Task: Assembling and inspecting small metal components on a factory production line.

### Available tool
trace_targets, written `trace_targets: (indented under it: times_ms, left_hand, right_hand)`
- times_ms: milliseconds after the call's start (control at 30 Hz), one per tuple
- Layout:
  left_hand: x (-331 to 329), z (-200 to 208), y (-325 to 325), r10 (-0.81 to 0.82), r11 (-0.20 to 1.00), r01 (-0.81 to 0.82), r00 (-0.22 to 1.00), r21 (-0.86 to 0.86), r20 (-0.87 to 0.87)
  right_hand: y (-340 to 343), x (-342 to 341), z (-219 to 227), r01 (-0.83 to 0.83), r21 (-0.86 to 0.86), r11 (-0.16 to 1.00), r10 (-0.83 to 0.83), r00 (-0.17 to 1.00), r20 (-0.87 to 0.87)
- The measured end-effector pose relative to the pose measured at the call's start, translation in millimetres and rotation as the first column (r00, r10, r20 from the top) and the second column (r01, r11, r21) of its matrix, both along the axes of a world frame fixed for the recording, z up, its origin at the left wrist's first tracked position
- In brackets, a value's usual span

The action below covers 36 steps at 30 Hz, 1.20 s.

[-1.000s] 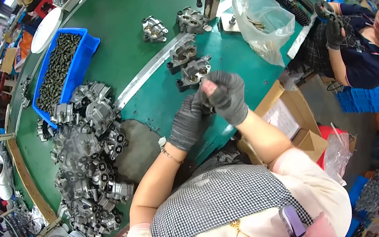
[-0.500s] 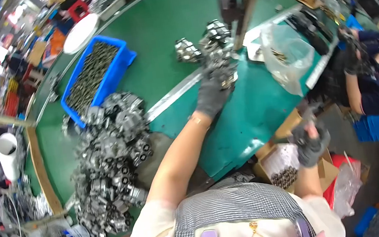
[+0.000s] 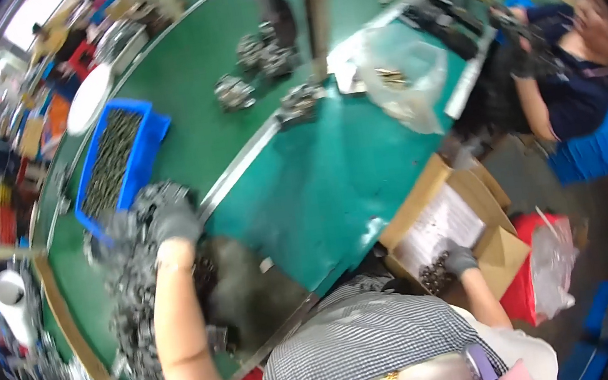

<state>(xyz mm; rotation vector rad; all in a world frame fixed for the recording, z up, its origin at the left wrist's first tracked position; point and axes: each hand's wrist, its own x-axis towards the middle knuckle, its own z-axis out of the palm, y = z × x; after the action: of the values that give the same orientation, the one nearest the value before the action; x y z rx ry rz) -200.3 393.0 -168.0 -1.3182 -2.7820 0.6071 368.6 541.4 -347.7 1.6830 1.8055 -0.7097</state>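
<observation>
My left hand [image 3: 175,222], in a dark grey glove, is over the upper end of a heap of grey metal castings [image 3: 132,292]; motion smears its fingers. On my right, my right hand [image 3: 460,258], gloved alike, reaches into an open cardboard box [image 3: 499,250]. It touches a cluster of small dark round metal parts [image 3: 434,277], and its fingertips are hidden there. A white sheet [image 3: 444,221] lies in the same box. Several metal castings [image 3: 298,103] sit apart on the green table, near the foot of a post.
A blue bin [image 3: 149,138] of small metal pieces stands beyond the heap. The upright post [image 3: 317,17] rises from the green table [image 3: 281,193]. A clear plastic bag [image 3: 412,74] with brass-coloured pieces lies right of it. Another person [image 3: 568,75] works at the right.
My left hand has left the castings near the post and moved left to the heap. My right hand has lowered into the cardboard box. The view has shifted.
</observation>
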Motion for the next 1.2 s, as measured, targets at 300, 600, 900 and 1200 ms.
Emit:
trace_targets:
  times_ms: [300, 600, 900, 1200]
  left_hand:
    - [78, 13, 15, -0.168, 0.984, 0.164, 0.984, 0.063, 0.066]
    - [126, -32, 42, -0.883, 0.430, 0.583, 0.429, 0.690, 0.188]
    - [141, -56, 68, -0.516, 0.781, 0.047, 0.609, 0.622, 0.602]
    - [167, -78, 60, -0.607, 0.580, 0.163, 0.740, 0.798, 0.289]
  right_hand:
    - [-1, -1, 7, 0.079, 0.026, 0.997, -0.079, 0.997, 0.001]
    - [1, -6, 43, 0.016, 0.196, 0.980, 0.000, 0.997, -0.081]
    - [43, -125, 131, -0.096, 0.427, 0.899, 0.299, 0.848, -0.437]
    - [23, -290, 144, -0.315, 0.397, 0.862, 0.485, 0.742, -0.463]
